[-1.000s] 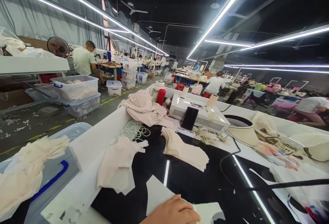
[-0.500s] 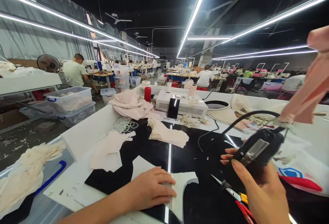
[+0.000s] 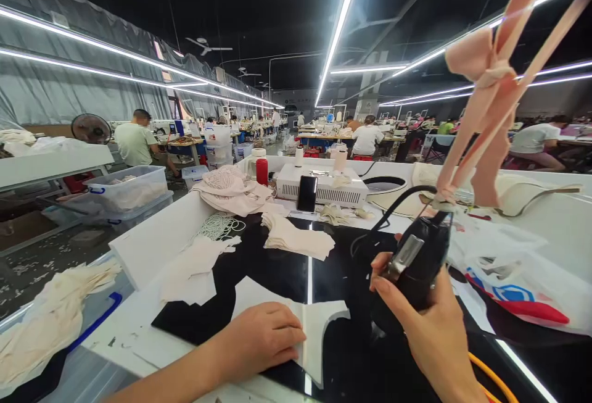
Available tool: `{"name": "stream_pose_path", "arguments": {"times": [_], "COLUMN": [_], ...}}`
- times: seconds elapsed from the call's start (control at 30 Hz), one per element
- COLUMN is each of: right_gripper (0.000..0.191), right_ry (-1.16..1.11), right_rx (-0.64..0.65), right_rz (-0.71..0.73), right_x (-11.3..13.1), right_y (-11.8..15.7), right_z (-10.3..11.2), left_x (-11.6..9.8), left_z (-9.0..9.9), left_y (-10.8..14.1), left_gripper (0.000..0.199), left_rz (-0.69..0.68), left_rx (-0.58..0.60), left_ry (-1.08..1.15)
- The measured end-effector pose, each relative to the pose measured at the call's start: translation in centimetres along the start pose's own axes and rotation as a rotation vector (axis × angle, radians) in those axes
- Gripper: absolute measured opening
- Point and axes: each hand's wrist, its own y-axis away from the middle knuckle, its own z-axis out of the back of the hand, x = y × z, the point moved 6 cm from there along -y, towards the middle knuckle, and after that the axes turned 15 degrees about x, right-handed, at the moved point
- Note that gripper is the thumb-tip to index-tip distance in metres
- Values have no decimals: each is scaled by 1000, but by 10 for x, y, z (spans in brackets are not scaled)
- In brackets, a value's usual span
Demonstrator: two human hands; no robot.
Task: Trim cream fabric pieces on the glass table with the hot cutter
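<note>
My left hand (image 3: 266,338) lies flat with its fingers stretched over a white cut fabric piece (image 3: 330,316), holding it against the glossy black work surface (image 3: 351,273). A narrow strip runs across the piece by the fingertips. My right hand (image 3: 425,323) is wrapped round a black corded hand tool (image 3: 423,261) with a metal plate on its side; its exact kind I cannot make out. The tool stands to the right of the fabric, apart from it, tied at the top to a knotted pink cloth strip (image 3: 490,94). Orange handles (image 3: 493,372) show below my right wrist.
Stacked fabric pieces (image 3: 296,236) lie ahead, and more cut pieces (image 3: 192,273) at the left. A phone (image 3: 307,193) leans on a white vented box (image 3: 326,184). A plastic bag (image 3: 527,279) sits at the right. The black cable (image 3: 393,211) curves behind the tool.
My right hand has moved left with the tool, nearer the fabric, tilting it more upright; the pink strip swings along. The scissors are now mostly hidden. My left hand stays on the fabric.
</note>
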Motion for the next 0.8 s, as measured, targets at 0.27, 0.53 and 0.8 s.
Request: {"name": "stream_pose_path", "arguments": {"times": [0.27, 0.53, 0.8], "right_gripper": [49, 47, 43], "right_ry": [-373, -499, -583], "right_rx": [118, 159, 182], "right_rz": [132, 168, 196], "right_x": [6, 13, 17], "right_y": [24, 41, 50], "right_z": [-29, -45, -53], "left_x": [-21, -32, -38], "left_z": [13, 6, -4], "left_y": [-3, -10, -21], "left_gripper": [15, 15, 18], "left_rz": [-82, -167, -185], "left_rx": [-12, 24, -1], "left_ry": [-90, -124, -53]}}
